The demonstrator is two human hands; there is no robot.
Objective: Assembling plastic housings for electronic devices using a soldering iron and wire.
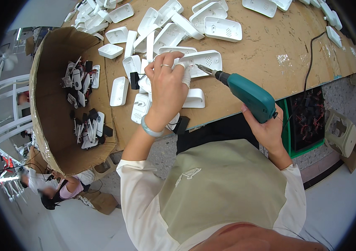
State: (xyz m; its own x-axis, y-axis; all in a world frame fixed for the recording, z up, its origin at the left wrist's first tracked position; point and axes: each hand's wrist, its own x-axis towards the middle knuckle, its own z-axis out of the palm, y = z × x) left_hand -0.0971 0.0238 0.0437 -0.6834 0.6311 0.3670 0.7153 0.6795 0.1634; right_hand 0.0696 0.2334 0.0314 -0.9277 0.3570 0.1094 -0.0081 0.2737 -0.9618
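Note:
In my right hand [265,125] is a teal pistol-shaped power tool [251,94] with a black collar and a slim metal tip. The tip reaches into the left part of a white plastic housing [211,62] that lies open side up. My left hand [167,81] has its fingers bent and pressed at that housing's left end; white wraps cover some fingertips. A small reddish bit shows by the fingertips, too small to name. Below the left hand lie a white housing with plug-like prongs [141,108], a black block [134,80] and another curved white housing [194,98].
Many white housings [223,29] lie across the cardboard-covered table [265,54]. A large cardboard box [46,104] at the left holds white and black parts. A black cable [310,54] crosses the table's right side. Beside me stands a green crate [286,134]; people sit at the far left.

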